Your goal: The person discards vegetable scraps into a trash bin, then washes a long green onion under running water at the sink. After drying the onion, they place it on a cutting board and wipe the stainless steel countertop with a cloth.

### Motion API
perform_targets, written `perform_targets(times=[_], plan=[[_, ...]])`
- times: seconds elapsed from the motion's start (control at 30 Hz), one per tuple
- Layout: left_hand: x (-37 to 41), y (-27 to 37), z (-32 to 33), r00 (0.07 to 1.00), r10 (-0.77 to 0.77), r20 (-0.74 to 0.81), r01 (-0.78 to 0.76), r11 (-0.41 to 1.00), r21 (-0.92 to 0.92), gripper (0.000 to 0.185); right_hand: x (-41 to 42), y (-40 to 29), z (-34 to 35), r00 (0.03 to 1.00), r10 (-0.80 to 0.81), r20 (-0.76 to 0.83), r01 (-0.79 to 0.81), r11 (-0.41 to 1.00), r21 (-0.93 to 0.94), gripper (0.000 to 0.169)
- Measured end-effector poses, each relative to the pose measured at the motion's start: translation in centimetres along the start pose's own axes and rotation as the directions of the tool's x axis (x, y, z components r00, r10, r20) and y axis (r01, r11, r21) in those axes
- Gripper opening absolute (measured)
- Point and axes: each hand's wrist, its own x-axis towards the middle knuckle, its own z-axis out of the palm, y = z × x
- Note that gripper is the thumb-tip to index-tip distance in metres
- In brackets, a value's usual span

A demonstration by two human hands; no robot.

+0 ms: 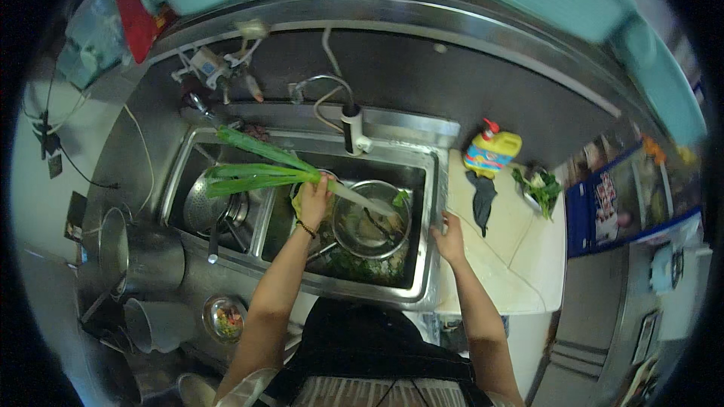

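Note:
My left hand (314,200) is closed around the middle of a large scallion stalk (263,178), held over the double sink. Its green leaves spread to the left, above the divider and left basin. The white shank slants down to the right, over a round metal pan or bowl (362,243) with water in it. Beneath that, green leafy scraps (362,268) lie in the right basin (417,226). Close by the sink's right rim, my right hand (451,240) has its fingers apart and appears to hold nothing.
A white-bodied faucet (353,131) stands behind the basins. The left basin holds a perforated strainer (199,203). On the right counter (509,271) are a yellow pump jug (492,151), a dark cloth (482,200) and leafy greens (540,189). Left are a large pot (153,257) and a food bowl (224,319).

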Motion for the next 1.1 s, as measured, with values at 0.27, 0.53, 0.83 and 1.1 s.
perform_targets(times=[0.27, 0.53, 0.83, 1.1], plan=[[9.5, -0.3, -7.1, 0.998, -0.021, -0.059, 0.018, 0.998, -0.052, 0.024, 16.7, -13.8, 15.8, 0.947, -0.156, 0.281, 0.234, 0.934, -0.269, 0.080], [16.0, -1.3, -9.4, 0.995, -0.095, -0.002, 0.095, 0.986, 0.137, 0.028, 21.5, -18.1, 21.6, 0.578, 0.181, 0.796, 0.467, 0.726, -0.505, 0.052], [18.3, 0.7, -7.5, 0.995, -0.012, 0.101, 0.005, 0.997, 0.072, 0.029, 25.3, -31.2, 23.1, 0.939, -0.111, 0.325, -0.265, 0.371, 0.890, 0.036], [13.1, -1.7, -4.8, 0.891, -0.057, 0.450, 0.071, 0.997, -0.013, 0.022, 18.5, -25.1, 16.6, 0.912, -0.197, 0.359, -0.234, 0.470, 0.851, 0.036]])
